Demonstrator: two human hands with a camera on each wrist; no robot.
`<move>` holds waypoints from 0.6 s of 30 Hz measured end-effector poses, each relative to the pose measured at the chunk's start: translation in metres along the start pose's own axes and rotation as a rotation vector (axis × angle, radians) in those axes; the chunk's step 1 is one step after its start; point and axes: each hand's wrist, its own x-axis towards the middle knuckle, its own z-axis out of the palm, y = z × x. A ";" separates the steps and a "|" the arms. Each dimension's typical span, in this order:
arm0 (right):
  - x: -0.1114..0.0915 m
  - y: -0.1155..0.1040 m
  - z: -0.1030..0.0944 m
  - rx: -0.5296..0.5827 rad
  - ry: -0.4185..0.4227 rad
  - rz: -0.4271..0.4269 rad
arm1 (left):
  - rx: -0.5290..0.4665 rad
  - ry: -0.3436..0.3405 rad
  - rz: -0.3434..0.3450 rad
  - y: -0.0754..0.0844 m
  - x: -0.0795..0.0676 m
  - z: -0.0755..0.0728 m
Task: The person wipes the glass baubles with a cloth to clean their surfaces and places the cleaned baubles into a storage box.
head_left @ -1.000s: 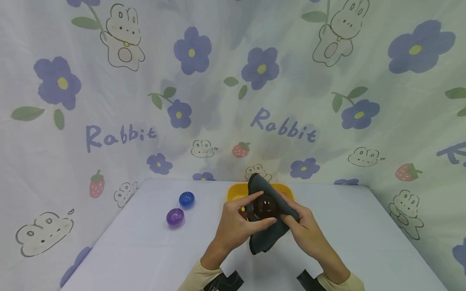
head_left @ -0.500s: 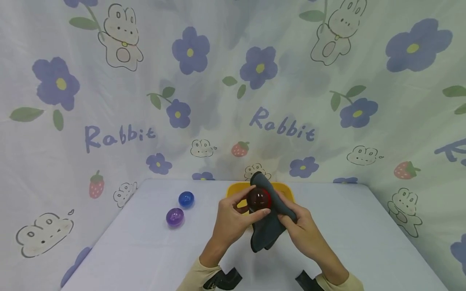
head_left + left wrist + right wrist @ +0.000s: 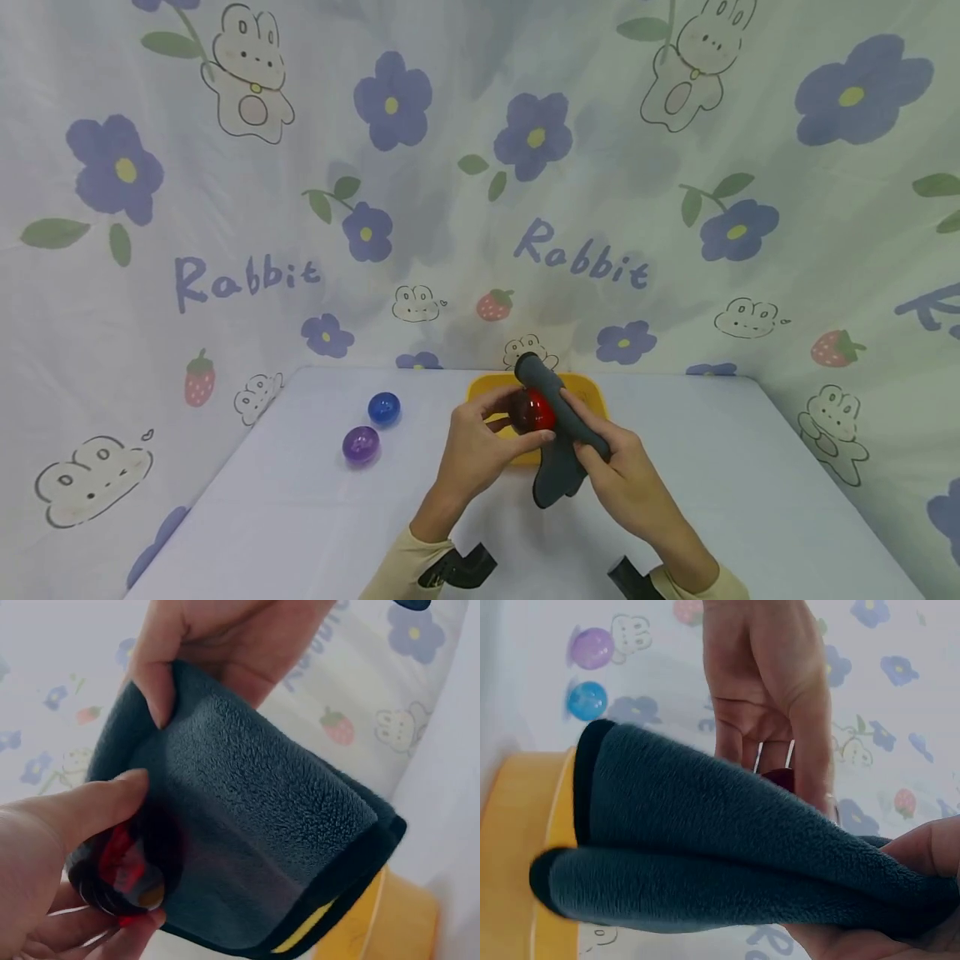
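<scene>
A glossy, see-through red ball point(image 3: 537, 410) is held between the thumb and fingers of my left hand point(image 3: 476, 450). My right hand point(image 3: 626, 471) pinches a folded dark grey-green cloth point(image 3: 567, 417) with black edging. The cloth lies against the ball's right side, and its lower end hangs down. In the left wrist view the ball point(image 3: 131, 866) touches the fluffy face of the cloth point(image 3: 240, 795). From the right wrist the cloth point(image 3: 682, 817) hides most of the ball, leaving a small dark red part.
Behind and below the hands stands a yellow bin point(image 3: 592, 392) on the white table point(image 3: 300, 517); its inside is mostly hidden. To the left rest a blue ball point(image 3: 384, 409) and a purple ball point(image 3: 361, 446). A printed rabbit-and-flower curtain point(image 3: 480, 192) hangs at the back.
The red ball has moved slightly left and turned within my left hand, and more of it shows beside the cloth. The cloth is now folded narrower in my right hand.
</scene>
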 end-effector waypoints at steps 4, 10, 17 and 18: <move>0.000 0.000 -0.001 -0.045 0.017 -0.026 | -0.009 -0.036 -0.009 -0.001 0.000 0.002; 0.000 0.002 -0.001 -0.120 0.018 -0.122 | 0.007 -0.089 0.013 -0.002 -0.001 0.006; 0.003 0.007 -0.006 -0.136 0.004 -0.156 | -0.015 -0.142 0.064 0.001 -0.004 0.009; 0.004 0.008 -0.006 -0.132 0.003 -0.155 | -0.014 -0.142 0.069 0.002 -0.004 0.009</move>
